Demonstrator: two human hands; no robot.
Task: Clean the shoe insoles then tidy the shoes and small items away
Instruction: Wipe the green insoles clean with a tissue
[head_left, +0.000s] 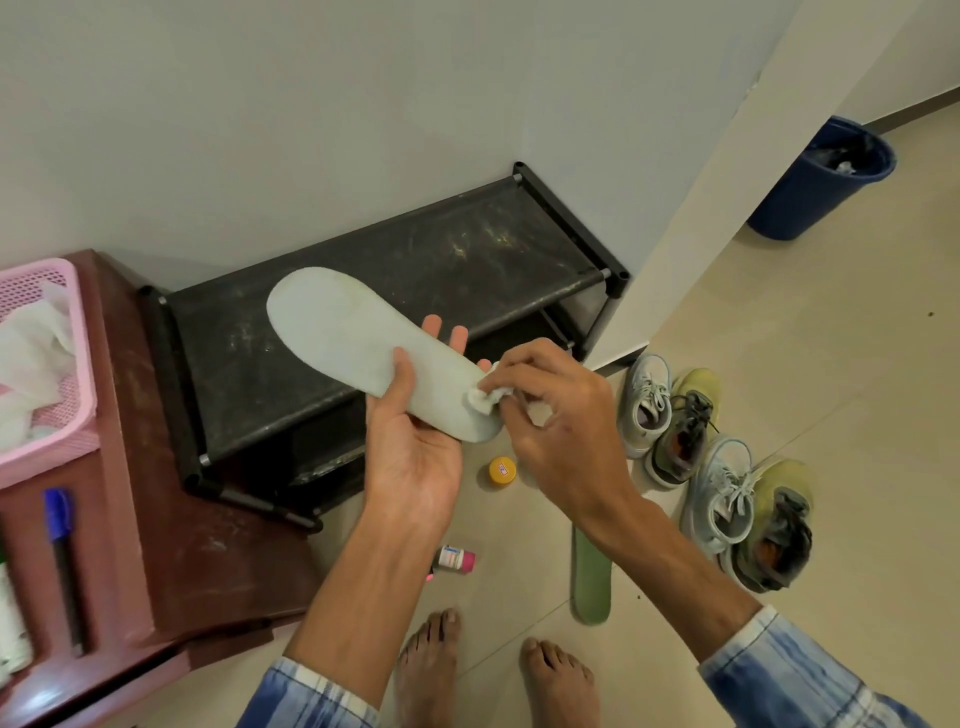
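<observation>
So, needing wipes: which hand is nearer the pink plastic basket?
Left. The left hand, holding the pale insole, is right of the pink plastic basket; the right hand is farther right.

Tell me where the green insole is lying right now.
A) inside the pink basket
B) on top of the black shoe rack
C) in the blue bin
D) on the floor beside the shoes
D: the green insole lies flat on the floor next to the shoes; the one held in the left hand is a pale insole.
</observation>
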